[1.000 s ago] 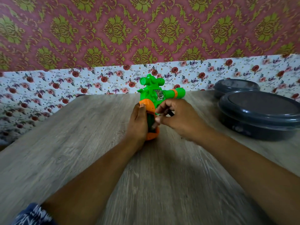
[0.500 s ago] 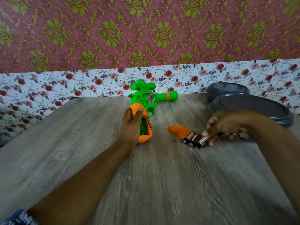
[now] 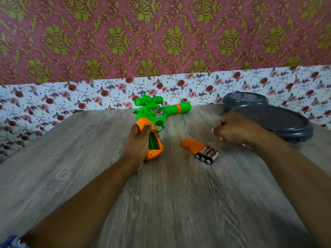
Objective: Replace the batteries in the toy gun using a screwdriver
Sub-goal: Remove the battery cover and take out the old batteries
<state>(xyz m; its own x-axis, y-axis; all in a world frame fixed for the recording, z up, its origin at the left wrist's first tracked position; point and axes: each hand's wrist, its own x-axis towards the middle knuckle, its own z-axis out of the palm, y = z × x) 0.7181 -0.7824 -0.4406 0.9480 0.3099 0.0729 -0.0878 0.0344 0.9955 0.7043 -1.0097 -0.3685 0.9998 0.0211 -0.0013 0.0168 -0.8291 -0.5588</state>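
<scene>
The toy gun (image 3: 157,115) rests on the wooden table (image 3: 75,158), at the centre and toward the far edge, with its green barrel pointing right and its orange grip pointing toward the near side. The left hand (image 3: 138,145) is wrapped around the orange grip, thumb lying across the top of the grip. The battery compartment (image 3: 153,141) in the grip is uncovered, and its green interior is visible. The orange compartment cover (image 3: 192,145) lies flat on the table just right of the grip, apart from it. Three batteries (image 3: 207,154) lie side by side against the near right end of the cover, their ends facing the near side. A small dark speck, possibly a screw (image 3: 188,155), lies on the table just left of the batteries. The right hand (image 3: 234,129) is raised above the table to the far right of the batteries, fingers curled inward; motion blur prevents confirming whether it holds anything. Two dark grey lidded containers (image 3: 279,122) stand at the far right of the table, behind the right hand.
</scene>
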